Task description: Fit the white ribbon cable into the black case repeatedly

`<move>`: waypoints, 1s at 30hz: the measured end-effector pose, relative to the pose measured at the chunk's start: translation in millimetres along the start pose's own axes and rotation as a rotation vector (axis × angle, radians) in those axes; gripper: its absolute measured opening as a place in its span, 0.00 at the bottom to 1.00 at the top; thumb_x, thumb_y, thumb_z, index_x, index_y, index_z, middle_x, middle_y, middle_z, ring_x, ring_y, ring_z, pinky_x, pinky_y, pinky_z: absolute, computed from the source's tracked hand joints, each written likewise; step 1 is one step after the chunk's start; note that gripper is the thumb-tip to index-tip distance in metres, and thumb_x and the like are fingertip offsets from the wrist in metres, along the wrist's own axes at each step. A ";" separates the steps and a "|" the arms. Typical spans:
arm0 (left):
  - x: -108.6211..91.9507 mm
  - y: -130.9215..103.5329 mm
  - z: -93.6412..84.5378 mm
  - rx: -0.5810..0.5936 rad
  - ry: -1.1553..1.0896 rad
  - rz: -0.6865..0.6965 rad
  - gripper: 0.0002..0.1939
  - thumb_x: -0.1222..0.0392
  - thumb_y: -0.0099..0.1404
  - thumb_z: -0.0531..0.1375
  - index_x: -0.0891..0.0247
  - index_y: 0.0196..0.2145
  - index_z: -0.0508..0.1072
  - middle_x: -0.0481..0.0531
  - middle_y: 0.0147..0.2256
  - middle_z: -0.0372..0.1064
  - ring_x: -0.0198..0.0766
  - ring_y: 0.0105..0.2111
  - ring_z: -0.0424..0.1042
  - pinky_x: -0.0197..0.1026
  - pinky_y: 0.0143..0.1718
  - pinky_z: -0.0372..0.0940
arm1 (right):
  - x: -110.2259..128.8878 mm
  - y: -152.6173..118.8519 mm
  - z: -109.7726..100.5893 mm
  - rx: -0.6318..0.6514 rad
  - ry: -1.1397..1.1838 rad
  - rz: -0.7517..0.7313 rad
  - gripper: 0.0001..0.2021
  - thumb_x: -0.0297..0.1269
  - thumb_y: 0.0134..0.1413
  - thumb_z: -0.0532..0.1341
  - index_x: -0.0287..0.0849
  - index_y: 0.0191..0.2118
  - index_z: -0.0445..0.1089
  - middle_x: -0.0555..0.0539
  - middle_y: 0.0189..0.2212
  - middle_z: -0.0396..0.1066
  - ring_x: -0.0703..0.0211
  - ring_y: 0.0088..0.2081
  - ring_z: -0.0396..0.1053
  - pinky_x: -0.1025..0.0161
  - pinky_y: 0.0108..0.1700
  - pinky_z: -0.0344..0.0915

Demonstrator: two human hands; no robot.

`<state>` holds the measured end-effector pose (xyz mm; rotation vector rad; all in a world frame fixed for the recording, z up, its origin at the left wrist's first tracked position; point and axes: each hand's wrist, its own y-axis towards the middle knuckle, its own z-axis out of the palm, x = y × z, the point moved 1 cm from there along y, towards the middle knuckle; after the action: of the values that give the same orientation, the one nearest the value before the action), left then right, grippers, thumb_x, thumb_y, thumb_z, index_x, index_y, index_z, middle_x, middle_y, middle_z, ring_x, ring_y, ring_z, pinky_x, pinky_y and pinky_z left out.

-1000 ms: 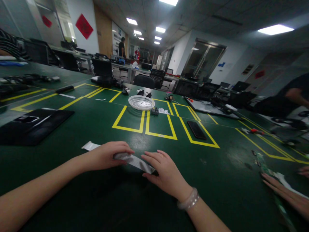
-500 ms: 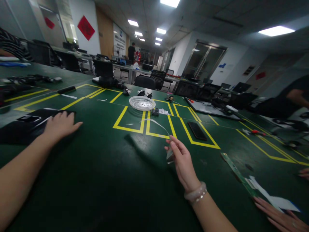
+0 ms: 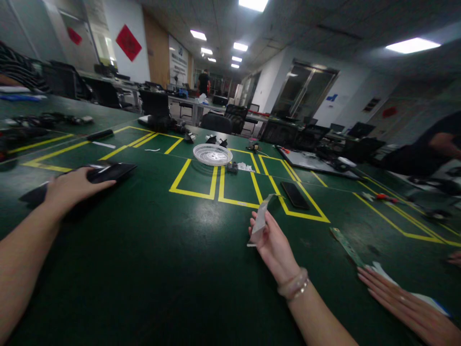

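Observation:
At the left, my left hand is closed on the near side of a flat, shiny black packet, its thumb along the edge. The packet looks tilted up off the green table; part of it is hidden under my fingers. My right hand, wearing a pale bracelet, is turned palm up, with a thin greyish strip held between thumb and fingers. The strip curls away at its upper end, above the table near a dark phone.
A white plastic basket stands mid-table among yellow tape outlines. At the lower right, another person's hand lies by a green ruler-like strip and white paper. A white board with dark parts lies at the back right.
My left hand has gripped the black packet and tipped it up, shifting its end rightward. My right hand has turned palm up, swinging the strip round. The other person's hand has slid left.

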<state>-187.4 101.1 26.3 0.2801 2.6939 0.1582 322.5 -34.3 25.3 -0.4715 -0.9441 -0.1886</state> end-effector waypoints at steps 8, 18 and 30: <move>-170.3 -25.8 52.7 0.041 0.109 0.291 0.38 0.32 0.57 0.61 0.60 0.56 0.72 0.58 0.57 0.68 0.57 0.59 0.65 0.61 0.61 0.55 | 3.3 3.2 0.4 -0.030 0.029 0.046 0.08 0.33 0.62 0.60 0.44 0.46 0.70 0.50 0.33 0.76 0.66 0.25 0.72 0.69 0.27 0.73; -234.1 -83.9 101.1 0.230 0.043 0.655 0.38 0.40 0.55 0.68 0.52 0.60 0.68 0.57 0.62 0.63 0.54 0.62 0.62 0.66 0.66 0.44 | 3.7 -0.6 0.1 0.032 -0.007 -0.026 0.20 0.31 0.52 0.67 0.48 0.52 0.71 0.52 0.38 0.76 0.65 0.32 0.73 0.71 0.29 0.72; -234.1 -87.6 93.4 -0.359 0.212 1.002 0.29 0.50 0.67 0.62 0.58 0.63 0.66 0.57 0.64 0.60 0.47 0.64 0.58 0.52 0.69 0.43 | -2.2 -16.0 3.1 0.471 -0.823 -0.601 0.20 0.42 0.59 0.64 0.50 0.57 0.70 0.45 0.53 0.73 0.52 0.50 0.72 0.50 0.55 0.67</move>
<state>45.3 -29.4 22.4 1.5220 2.3840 0.9783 313.2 -47.1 29.9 0.2221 -1.8737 -0.3114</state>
